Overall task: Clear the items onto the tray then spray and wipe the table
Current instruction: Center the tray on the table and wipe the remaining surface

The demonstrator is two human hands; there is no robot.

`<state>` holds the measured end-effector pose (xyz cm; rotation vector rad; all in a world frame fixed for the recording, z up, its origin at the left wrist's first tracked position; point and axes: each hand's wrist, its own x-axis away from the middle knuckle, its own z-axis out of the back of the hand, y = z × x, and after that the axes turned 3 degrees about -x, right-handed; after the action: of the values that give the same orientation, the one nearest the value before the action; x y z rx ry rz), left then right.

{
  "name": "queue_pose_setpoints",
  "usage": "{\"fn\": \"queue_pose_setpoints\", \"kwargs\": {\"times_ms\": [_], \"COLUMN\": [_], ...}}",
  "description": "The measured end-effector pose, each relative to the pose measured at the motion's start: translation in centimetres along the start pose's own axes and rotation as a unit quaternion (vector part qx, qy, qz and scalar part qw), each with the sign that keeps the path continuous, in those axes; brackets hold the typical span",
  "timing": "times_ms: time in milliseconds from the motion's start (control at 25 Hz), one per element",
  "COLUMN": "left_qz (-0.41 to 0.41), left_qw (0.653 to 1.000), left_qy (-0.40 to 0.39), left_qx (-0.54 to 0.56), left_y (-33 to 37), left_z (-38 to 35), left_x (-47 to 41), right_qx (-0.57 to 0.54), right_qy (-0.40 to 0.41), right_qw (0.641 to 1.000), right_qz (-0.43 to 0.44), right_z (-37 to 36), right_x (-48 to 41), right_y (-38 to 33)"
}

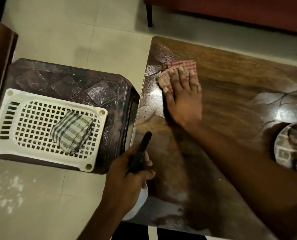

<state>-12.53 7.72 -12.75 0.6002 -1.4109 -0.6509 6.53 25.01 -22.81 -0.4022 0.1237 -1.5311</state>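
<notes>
you're mid-wipe: your right hand [182, 97] presses the red cloth [187, 64] flat-fingered on the table [230, 75]'s far corner, your left hand [127, 184] grips the spray bottle [141, 149], yet a shiny item [293, 146] sits uncleared at the right edge

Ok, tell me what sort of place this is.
Likely a home living room: a wood-grain table stands on a pale tiled floor, with what looks like a red sofa beyond it.

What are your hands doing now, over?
Right hand flat on red cloth, pressing it to table. Left hand grips spray bottle. Shiny metal item on table, far right.
</notes>
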Motion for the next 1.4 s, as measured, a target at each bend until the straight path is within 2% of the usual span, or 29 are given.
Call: {"fn": "queue_pose_setpoints", "kwargs": {"times_ms": [40,80,120,200,240,280,320,360,440,480,520,560,600,640,680,760,840,880,920,960,1000,1040,1080,1160,1200,1240,1280,1320,1400], "left_qz": [0.002,0.002,0.004,0.004,0.005,0.009,0.013,0.013,-0.004,-0.015,-0.025,-0.031,-0.036,-0.039,-0.040,-0.035,-0.028,-0.027,-0.025,-0.023,-0.021,-0.018,-0.015,-0.014,-0.019,-0.025,-0.029,-0.034,-0.040], "left_qw": [1.000,0.999,0.998,0.995,0.993,0.991,0.990,0.988,0.982,0.979,0.977,0.975,0.975,0.975,0.976,0.976,0.975,0.974,0.974,0.974,0.973,0.974,0.976,0.978,0.978,0.977,0.977,0.977,0.977], "left_qy": [-0.007,-0.014,-0.022,-0.046,-0.060,-0.069,-0.076,-0.087,-0.120,-0.132,-0.139,-0.142,-0.139,-0.133,-0.125,-0.111,-0.109,-0.112,-0.115,-0.122,-0.130,-0.135,-0.134,-0.128,-0.126,-0.124,-0.122,-0.117,-0.105], "left_qx": [-0.018,-0.040,-0.060,-0.093,-0.107,-0.116,-0.122,-0.128,-0.145,-0.154,-0.162,-0.168,-0.171,-0.171,-0.174,-0.184,-0.192,-0.193,-0.193,-0.191,-0.187,-0.179,-0.170,-0.162,-0.165,-0.170,-0.174,-0.177,-0.182], "left_y": [-0.4,-0.8,-1.1,-1.8,-2.1,-2.4,-2.7,-3.0,-3.5,-3.8,-4.1,-4.4,-4.7,-5.1,-5.5,-6.3,-7.1,-7.5,-7.8,-8.2,-8.8,-9.4,-9.9,-10.8,-11.2,-11.6,-11.9,-12.1,-12.5], "left_z": [0.1,0.2,0.3,0.4,0.5,0.4,0.3,0.1,-0.1,-0.3,-0.4,-0.5,-0.6,-0.6,-0.7,-0.9,-1.2,-1.4,-1.6,-1.8,-2.2,-2.5,-2.9,-3.5,-3.7,-3.9,-3.9,-4.0,-3.9], "left_x": [0.5,1.0,1.4,2.0,2.2,2.4,2.7,2.9,3.5,3.8,4.1,4.4,4.7,5.1,5.5,6.2,7.4,8.2,9.0,9.7,10.5,11.3,12.0,13.2,13.7,14.1,14.5,14.9,15.6], "right_qx": [-0.011,-0.005,0.016,0.061,0.070,0.082,0.098,0.108,0.075,0.039,0.001,-0.026,-0.040,-0.049,-0.047,-0.020,0.010,0.025,0.047,0.062,0.065,0.048,0.021,-0.053,-0.080,-0.097,-0.107,-0.105,-0.084], "right_qy": [-0.014,-0.048,-0.092,-0.171,-0.190,-0.195,-0.186,-0.161,-0.077,-0.024,0.028,0.064,0.082,0.086,0.079,0.004,-0.083,-0.105,-0.114,-0.108,-0.079,-0.038,0.010,0.092,0.118,0.130,0.128,0.109,0.032], "right_qw": [1.000,0.995,0.978,0.907,0.879,0.874,0.894,0.928,0.989,0.999,0.993,0.977,0.965,0.965,0.977,1.000,0.968,0.947,0.942,0.954,0.976,0.995,0.998,0.956,0.927,0.912,0.914,0.932,0.984], "right_qz": [0.018,0.085,0.187,0.380,0.432,0.437,0.395,0.318,0.106,-0.007,-0.118,-0.204,-0.247,-0.244,-0.194,0.011,0.239,0.302,0.312,0.273,0.191,0.075,-0.050,-0.274,-0.346,-0.377,-0.371,-0.329,-0.152], "right_z": [-1.2,-2.2,-2.8,-2.3,-1.3,-0.1,1.3,2.5,4.3,4.4,3.7,2.6,1.2,-0.4,-1.9,-4.2,-4.7,-4.0,-3.0,-2.1,-1.0,0.1,0.8,0.3,-0.5,-1.5,-2.6,-3.7,-5.4], "right_x": [2.3,5.3,8.5,13.8,15.0,15.3,15.5,15.4,14.7,14.4,13.8,13.5,13.6,14.6,16.4,21.9,27.2,29.0,30.3,31.6,32.8,34.0,34.7,35.0,34.6,34.2,34.2,34.8,37.8], "right_y": [-1.7,-2.7,-2.6,0.5,3.1,5.8,8.4,10.8,13.4,13.0,11.4,8.9,6.2,3.4,1.1,-1.2,1.8,4.6,7.7,10.8,13.6,15.6,16.7,14.7,12.2,9.4,6.5,3.9,1.1]}}
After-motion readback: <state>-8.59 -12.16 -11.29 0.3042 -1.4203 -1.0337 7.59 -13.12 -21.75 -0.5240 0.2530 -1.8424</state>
